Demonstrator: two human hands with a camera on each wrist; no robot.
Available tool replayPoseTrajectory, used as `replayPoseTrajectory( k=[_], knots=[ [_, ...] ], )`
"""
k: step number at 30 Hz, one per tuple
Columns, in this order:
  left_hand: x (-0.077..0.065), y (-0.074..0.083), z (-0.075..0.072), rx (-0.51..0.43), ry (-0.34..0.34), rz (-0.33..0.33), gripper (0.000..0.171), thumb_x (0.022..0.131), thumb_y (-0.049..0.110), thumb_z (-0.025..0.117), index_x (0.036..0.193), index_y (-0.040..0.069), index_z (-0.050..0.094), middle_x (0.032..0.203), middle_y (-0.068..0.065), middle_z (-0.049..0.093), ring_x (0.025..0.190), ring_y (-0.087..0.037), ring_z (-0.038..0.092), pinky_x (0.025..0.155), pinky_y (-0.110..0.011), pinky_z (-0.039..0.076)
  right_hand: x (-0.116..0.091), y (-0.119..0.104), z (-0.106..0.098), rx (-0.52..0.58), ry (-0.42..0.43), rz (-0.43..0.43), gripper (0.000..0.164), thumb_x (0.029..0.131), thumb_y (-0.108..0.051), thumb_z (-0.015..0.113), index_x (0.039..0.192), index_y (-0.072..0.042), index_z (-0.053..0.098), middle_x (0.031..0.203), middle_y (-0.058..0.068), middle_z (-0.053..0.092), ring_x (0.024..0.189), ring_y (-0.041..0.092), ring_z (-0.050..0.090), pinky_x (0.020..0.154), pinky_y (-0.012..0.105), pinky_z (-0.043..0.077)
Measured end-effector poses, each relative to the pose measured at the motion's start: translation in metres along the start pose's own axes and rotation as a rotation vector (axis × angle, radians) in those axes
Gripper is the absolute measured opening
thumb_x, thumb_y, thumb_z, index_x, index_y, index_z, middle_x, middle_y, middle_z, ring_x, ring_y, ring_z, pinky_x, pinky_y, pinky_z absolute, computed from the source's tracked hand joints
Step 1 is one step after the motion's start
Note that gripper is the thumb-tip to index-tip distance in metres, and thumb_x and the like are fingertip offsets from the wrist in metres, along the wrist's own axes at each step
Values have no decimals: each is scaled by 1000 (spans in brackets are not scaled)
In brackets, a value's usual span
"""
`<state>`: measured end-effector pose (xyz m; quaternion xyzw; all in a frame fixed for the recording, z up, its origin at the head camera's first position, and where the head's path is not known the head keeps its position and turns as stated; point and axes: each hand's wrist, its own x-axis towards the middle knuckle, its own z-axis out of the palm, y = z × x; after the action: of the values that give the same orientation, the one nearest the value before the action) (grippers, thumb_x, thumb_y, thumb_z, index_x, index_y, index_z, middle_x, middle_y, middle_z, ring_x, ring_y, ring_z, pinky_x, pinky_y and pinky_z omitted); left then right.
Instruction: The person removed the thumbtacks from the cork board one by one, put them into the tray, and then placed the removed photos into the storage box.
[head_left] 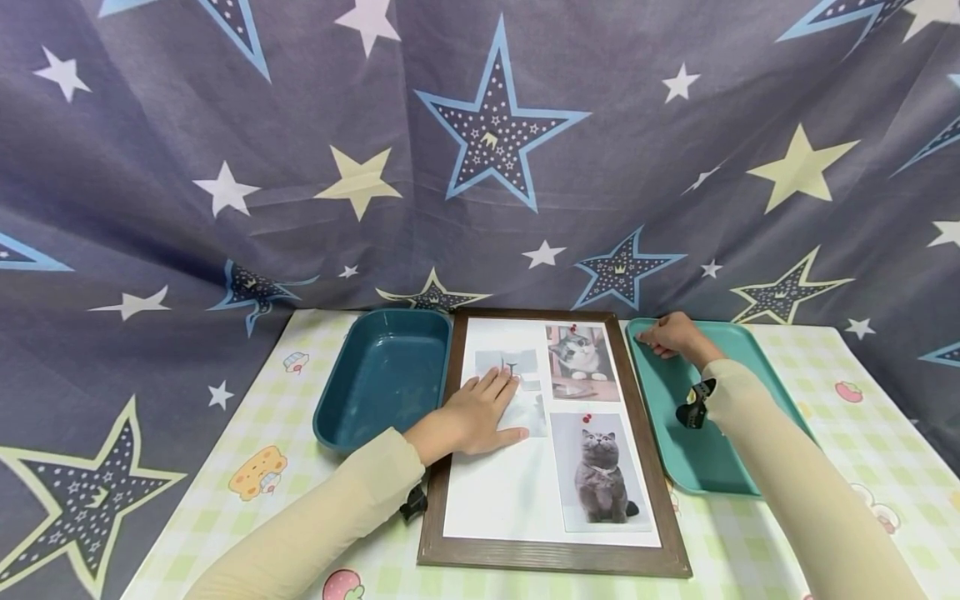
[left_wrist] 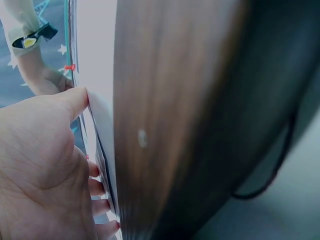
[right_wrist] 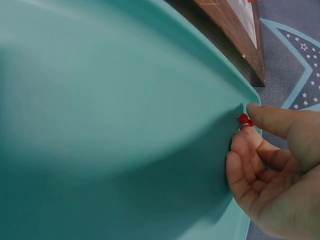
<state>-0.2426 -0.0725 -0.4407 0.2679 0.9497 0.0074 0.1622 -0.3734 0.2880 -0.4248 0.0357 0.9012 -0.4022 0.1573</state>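
My left hand point(head_left: 480, 414) lies flat, fingers spread, over a pale blue picture point(head_left: 534, 412) on the white board point(head_left: 487, 504), hiding part of it. In the left wrist view its fingers press along the board's face. At the far left corner of the green tray point(head_left: 720, 475), my right hand point(head_left: 670, 335) has its fingers curled. The right wrist view shows a red push pin point(right_wrist: 243, 119) between its thumb and fingertip. Right of my left hand are a cat photo point(head_left: 581, 358) and a grey cat photo point(head_left: 600, 475), each with a red pin at its top.
A brown wooden frame point(head_left: 555, 558) surrounds the board. A dark teal bin point(head_left: 382, 392) stands to its left, and the green tray lies along its right side. Everything sits on a checked tablecloth point(head_left: 247, 533), with a star-patterned curtain point(head_left: 300, 100) behind.
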Motion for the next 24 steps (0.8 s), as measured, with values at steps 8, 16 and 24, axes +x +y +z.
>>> replayPoseTrajectory(
  k=[8,16,24],
  knots=[
    [0,-1,0,1,0,1,89,102,70,33,166,13,7,173,-9,4,161,-26,4,129,-48,15,-2,-1,1,0,7,-6,26,99,-17,66,78,-5,57,67,-2,58,62,11,57,61,26,53],
    [0,-1,0,-3,5,4,89,102,70,33,166,13,8,173,-9,5,161,-26,5,129,-48,16,-1,0,1,2,10,-16,24,98,-16,67,79,-5,58,66,-3,58,60,9,57,59,26,53],
    [-2,0,-2,-3,-1,1,89,102,69,33,166,13,7,173,-9,4,161,-26,5,129,-48,15,-1,1,0,0,3,-18,24,98,-17,67,80,-4,59,66,-3,58,61,10,56,61,27,53]
  ],
)
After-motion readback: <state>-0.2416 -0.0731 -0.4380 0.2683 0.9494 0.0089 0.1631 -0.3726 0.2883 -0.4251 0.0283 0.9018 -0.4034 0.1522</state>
